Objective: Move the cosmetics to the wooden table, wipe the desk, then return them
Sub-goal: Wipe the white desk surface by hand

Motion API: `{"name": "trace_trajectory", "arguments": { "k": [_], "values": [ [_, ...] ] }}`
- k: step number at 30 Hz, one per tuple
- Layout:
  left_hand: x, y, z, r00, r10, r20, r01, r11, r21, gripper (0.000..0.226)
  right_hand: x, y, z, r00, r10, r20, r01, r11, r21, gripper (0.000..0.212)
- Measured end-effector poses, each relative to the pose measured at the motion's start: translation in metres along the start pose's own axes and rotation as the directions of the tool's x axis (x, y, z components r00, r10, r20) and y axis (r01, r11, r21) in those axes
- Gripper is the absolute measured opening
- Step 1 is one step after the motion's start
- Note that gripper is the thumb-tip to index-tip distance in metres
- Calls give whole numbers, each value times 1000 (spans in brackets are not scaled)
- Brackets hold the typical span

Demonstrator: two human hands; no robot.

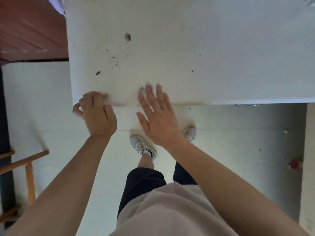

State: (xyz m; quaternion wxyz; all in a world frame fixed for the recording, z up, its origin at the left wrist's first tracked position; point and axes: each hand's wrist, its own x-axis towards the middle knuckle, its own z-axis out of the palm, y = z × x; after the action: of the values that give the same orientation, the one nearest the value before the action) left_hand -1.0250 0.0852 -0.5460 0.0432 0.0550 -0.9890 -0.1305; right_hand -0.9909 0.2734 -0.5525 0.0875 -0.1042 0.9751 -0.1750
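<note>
The white desk (179,48) fills the upper half of the head view, with dark specks and crumbs (117,63) scattered on its left part. My left hand (97,114) is curled over the desk's front edge and pinches a thin white tissue (122,101) that lies along that edge. To its right, my right hand (158,120) is flat with its fingers spread; the blurred fingertips reach over the edge onto the desk. No cosmetics are in view.
A reddish-brown wooden table (29,28) adjoins the desk at the upper left. A wooden stool or bench (27,160) stands low on the left. On the pale tiled floor are my feet (143,147) and a small red object (294,164) at the right.
</note>
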Motion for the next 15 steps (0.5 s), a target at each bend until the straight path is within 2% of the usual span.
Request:
{"name": "trace_trajectory", "arguments": {
  "k": [3,5,7,9,10,11,13,15],
  "values": [
    [35,-20,-13,979,-193,-65,181,971,-156,35,38,-15,1,960,-268,78,269,963,-1,57],
    [60,-34,-16,931,-362,-44,341,909,-240,36,61,16,-9,948,-306,88,311,949,-55,55],
    [87,-47,-15,881,-467,72,457,801,-386,29,89,61,-24,978,-208,27,209,969,-131,55],
    [116,-51,-11,815,-513,271,560,574,-598,20,129,98,-45,999,-36,-37,27,975,-221,59],
    [130,-52,-8,785,-514,345,597,482,-642,25,151,109,-56,996,63,-57,-75,965,-251,60],
    [141,-52,-6,766,-510,392,623,438,-648,30,172,113,-67,985,148,-86,-165,952,-258,58],
    [157,-52,0,765,-507,397,621,416,-664,33,211,114,-81,956,267,-122,-288,934,-210,45],
    [162,-55,10,800,-494,342,564,424,-708,35,239,110,-83,920,392,-10,-389,911,-138,35]
  ]
}}
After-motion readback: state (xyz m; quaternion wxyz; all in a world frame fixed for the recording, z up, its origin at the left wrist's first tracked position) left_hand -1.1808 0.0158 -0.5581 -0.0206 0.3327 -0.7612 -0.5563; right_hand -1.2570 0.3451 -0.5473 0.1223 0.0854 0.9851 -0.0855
